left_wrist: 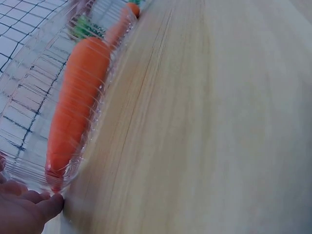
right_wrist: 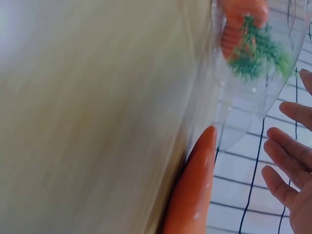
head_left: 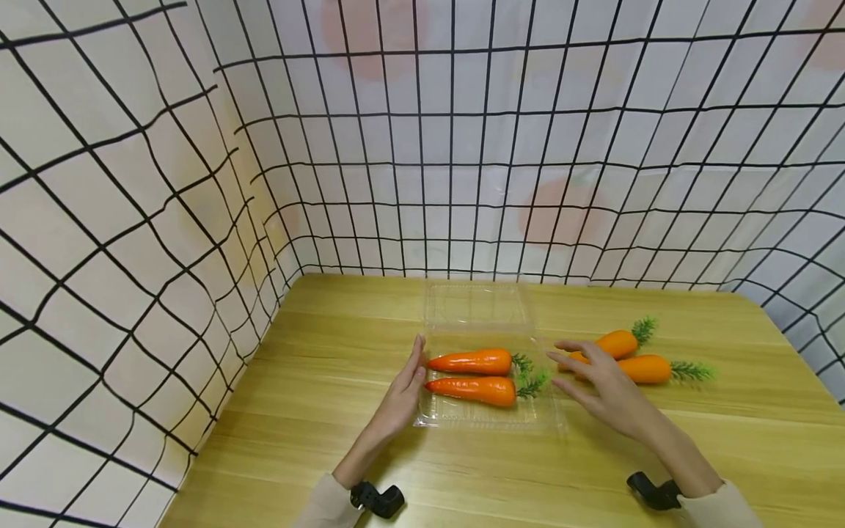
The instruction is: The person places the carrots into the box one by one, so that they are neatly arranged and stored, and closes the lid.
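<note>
Two carrots (head_left: pixel 478 361) lie side by side in a clear plastic box (head_left: pixel 485 424), tips to the left and leafy tops (head_left: pixel 533 383) to the right, while a second pair, the loose carrots (head_left: pixel 645 369), rests on the table (head_left: pixel 297 418) to the right of it. My left hand (head_left: pixel 401 396) is at the box's left end, fingers fairly straight, not wrapped round it, and seemingly touching the wall. My right hand (head_left: pixel 607 385) is between the box and the loose carrots, fingers spread, grasping nothing. As I judge it, the box looks light, so a push from my left hand could slide it right, into the tips of the loose carrots. The leafy tops come close to the right rim and could be caught and bent if the lid (head_left: pixel 477 304) came down on them. My right fingers could also knock the loose carrots, whose round bodies might roll. Counting up: four carrots, two in the box and two out; one box, with one lid folded back on the far side; two hands; one table.
</note>
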Motion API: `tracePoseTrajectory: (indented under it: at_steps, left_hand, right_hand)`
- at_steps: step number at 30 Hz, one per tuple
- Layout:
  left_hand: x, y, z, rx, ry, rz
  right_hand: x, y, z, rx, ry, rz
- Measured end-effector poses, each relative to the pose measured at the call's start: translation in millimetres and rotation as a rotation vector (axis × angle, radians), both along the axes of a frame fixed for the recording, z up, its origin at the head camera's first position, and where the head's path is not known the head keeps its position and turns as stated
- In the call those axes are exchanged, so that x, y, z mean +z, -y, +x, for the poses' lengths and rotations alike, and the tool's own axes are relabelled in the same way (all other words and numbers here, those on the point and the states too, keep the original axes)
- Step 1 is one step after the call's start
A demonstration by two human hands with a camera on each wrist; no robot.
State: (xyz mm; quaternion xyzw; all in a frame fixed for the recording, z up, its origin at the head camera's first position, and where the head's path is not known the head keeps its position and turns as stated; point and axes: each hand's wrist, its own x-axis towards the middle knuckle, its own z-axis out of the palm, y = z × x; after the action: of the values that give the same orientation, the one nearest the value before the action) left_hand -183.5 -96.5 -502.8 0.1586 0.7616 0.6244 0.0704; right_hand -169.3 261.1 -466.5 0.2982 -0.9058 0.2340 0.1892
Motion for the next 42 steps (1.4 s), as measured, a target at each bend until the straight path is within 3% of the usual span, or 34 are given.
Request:
tracePoseTrajectory:
  at_steps: [14, 29, 35, 42]
  left_hand:
    - [2.1, -0.9, 0.4, -0.009, 0.0, 0.005]
    - [1.9, -0.8, 1.7, -0.011, 0.015, 0.007]
    - [1.8, -1.0, 1.6, -0.008, 0.012, 0.006]
    - [1.2, -0.8, 2.4, -0.012, 0.006, 0.004]
  right_hand:
    - [-5.8, -42, 5.8, -0.091, 0.038, 0.04]
    - [-14.6, -79, 0.2, -0.121, -0.067, 0.082]
    - [-13.9, -94, 2.3, -0.173, 0.001, 0.122]
    - [-18.4, -115, 5.1, -0.183, 0.02, 0.043]
